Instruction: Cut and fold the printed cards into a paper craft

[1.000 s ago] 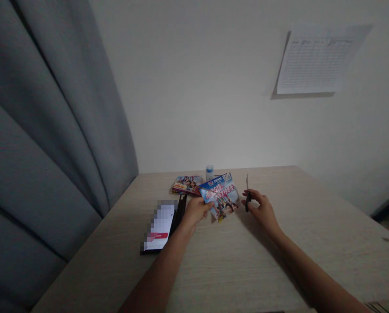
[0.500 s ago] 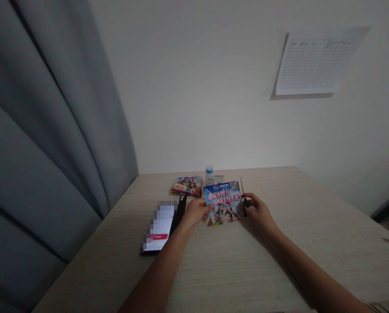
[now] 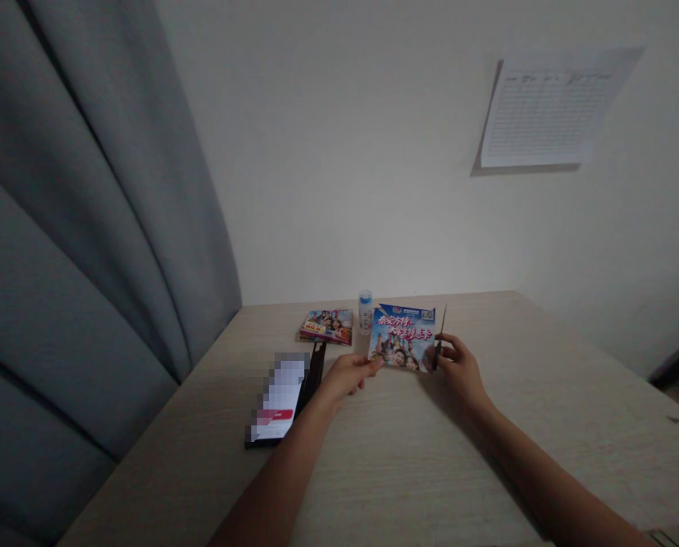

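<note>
My left hand [image 3: 348, 374] pinches the lower left corner of a printed leaflet [image 3: 402, 338], blue and pink with large white-edged lettering and pictured people. The leaflet is held up above the table, its top strip bent back. My right hand [image 3: 459, 368] is closed around dark-handled scissors [image 3: 439, 346], with the thin blade pointing up along the leaflet's right edge. Part of the handles is hidden by the fingers, and I cannot tell whether the blades touch the paper.
Behind my left hand lies a stack of similar leaflets [image 3: 326, 327]. A clear bottle with blue inside [image 3: 365, 313] stands beside it. A phone [image 3: 279, 403] rests left of my forearm on the wooden table [image 3: 408, 471]. A grey curtain [image 3: 117, 228] hangs at left.
The leaflet has shifted right and tilted, its top strip now folded back more. My left hand's grip is at the lower corner, and the scissors have moved slightly right with my right hand.
</note>
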Demonstrator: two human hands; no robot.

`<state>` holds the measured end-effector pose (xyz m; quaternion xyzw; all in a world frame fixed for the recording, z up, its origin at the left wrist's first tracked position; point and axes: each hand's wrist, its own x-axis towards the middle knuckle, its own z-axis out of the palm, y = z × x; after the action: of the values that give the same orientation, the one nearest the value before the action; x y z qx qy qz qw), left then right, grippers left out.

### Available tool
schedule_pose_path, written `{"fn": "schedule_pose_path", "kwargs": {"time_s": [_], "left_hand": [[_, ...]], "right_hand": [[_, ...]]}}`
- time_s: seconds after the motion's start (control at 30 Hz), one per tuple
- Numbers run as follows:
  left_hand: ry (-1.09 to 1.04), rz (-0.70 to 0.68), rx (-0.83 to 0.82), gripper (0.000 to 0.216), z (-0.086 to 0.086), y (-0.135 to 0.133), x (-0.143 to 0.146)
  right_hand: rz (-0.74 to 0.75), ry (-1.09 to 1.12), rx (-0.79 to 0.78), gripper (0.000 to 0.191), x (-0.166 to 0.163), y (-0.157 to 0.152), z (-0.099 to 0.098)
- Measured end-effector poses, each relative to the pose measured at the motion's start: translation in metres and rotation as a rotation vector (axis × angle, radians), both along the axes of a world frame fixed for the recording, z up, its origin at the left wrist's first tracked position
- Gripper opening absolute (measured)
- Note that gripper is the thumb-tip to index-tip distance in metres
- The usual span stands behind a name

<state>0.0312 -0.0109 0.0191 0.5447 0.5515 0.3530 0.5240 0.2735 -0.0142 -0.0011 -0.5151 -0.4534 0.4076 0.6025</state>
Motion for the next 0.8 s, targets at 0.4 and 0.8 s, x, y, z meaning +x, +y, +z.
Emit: {"fn": "schedule_pose_path", "kwargs": {"time_s": [0.4, 0.8], "left_hand": [[-0.183, 0.14, 0.107, 0.04, -0.005, -0.001, 0.014], [-0.263, 0.249, 0.156, 0.041, 0.005, -0.008, 0.015]], "right_hand": [[0.022, 0.036, -0.035, 0.06, -0.009, -0.004, -0.004], [0.078, 0.156, -0.096, 0.055, -0.025, -0.011, 0.004]]}}
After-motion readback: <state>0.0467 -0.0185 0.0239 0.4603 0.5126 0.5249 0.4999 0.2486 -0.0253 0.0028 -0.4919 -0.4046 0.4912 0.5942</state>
